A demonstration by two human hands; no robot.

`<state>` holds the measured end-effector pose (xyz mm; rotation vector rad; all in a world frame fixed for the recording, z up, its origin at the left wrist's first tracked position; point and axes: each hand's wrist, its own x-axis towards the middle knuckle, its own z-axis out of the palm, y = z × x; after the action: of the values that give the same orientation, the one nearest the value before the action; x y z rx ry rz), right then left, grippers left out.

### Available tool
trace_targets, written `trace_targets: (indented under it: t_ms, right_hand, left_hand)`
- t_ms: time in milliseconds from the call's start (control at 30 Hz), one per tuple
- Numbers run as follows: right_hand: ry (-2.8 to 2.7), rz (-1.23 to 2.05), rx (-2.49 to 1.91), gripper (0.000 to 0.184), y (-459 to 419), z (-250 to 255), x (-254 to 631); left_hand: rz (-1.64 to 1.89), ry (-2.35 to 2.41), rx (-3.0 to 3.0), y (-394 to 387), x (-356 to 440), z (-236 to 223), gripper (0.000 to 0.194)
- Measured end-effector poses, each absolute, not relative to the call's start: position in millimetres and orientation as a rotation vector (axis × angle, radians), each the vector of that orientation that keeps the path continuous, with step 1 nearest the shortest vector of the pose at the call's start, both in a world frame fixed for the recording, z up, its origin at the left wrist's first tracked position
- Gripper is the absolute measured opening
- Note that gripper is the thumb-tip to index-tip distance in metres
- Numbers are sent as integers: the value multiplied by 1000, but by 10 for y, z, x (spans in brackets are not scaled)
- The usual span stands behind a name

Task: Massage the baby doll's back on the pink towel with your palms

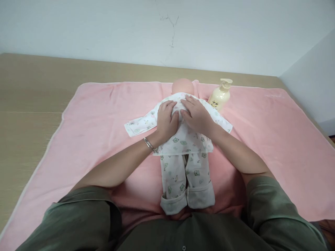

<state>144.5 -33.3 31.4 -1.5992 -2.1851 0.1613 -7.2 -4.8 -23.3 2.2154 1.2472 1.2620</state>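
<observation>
A baby doll (183,85) lies on a pink towel (104,118), head toward the wall, dressed in a white printed top (187,137) and matching trousers (183,181). My left hand (166,118) rests on the doll's upper chest with its fingers curled into the fabric near the collar. My right hand (196,115) lies beside it on the chest, fingers together and pressed flat on the top. The doll's left sleeve (138,126) spreads out flat on the towel. A metal bangle (150,145) circles my left wrist.
A cream pump bottle (220,94) stands on the towel just right of the doll's head. The towel covers a wooden surface (31,115) that meets a white wall (167,31) behind. My green sleeves fill the bottom of the view.
</observation>
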Motion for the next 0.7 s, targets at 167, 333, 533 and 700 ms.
trace_targets:
  t_ms: [167,333,533,700]
  right_hand:
    - [-2171,107,-1664,52,-362,266,1396]
    - [-2164,101,-1664,53,-375,328,1412]
    - [-2214,17,-1684,52,-358,255,1354]
    - [-2383,-4,-1705,53,-541,363,1334]
  left_hand:
    - [1238,1283,2207,-50,-59,-202,39]
    - [1193,1308,2215,-50,-43,-177,41]
    - [1130,1348,2177,-43,-31,-139,44]
    - [1064,1395,2083,-8,-27,-128,50]
